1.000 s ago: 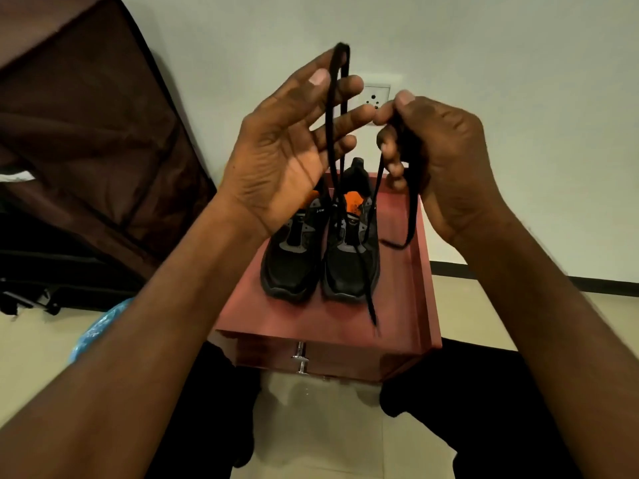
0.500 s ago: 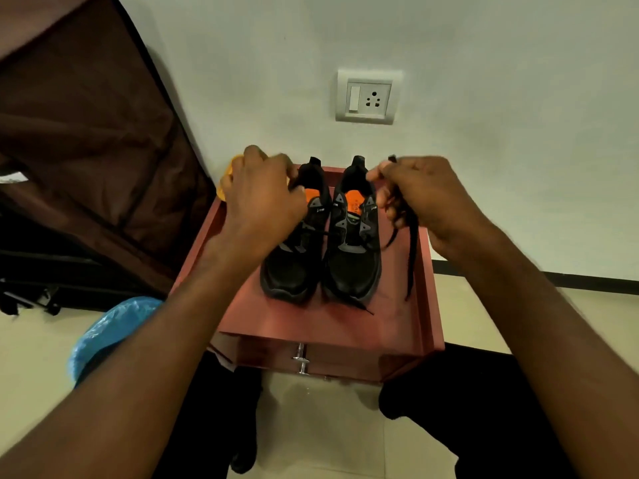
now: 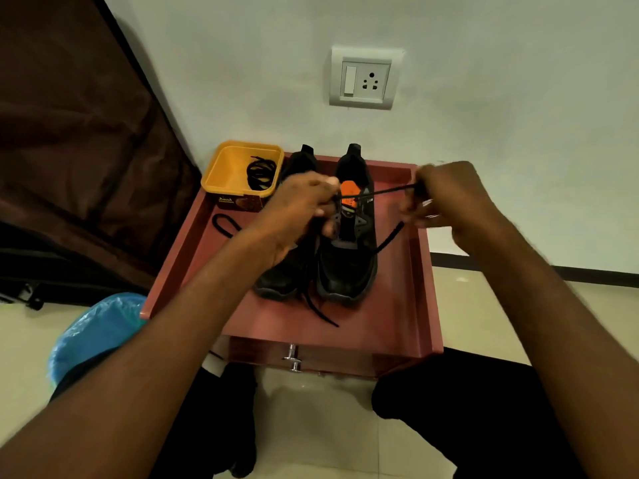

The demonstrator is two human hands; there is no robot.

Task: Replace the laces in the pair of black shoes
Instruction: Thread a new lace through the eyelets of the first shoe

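We see left hand (image 3: 297, 210) and right hand (image 3: 446, 198) fingers both pinching black lace (image 3: 383, 192) taut over right shoe (image 3: 349, 257) on worktop (image 3: 397, 305).

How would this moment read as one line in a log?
left hand: pinching lace | right hand: pulling lace taut | shoes: on red table

You have two black shoes (image 3: 347, 261) on the counter (image 3: 397, 305), one yellow tub (image 3: 226, 171) holding one coiled lace (image 3: 260, 174), one loose lace (image 3: 224, 224) beside it, and one lace (image 3: 383, 192) between your two hands (image 3: 301, 209).
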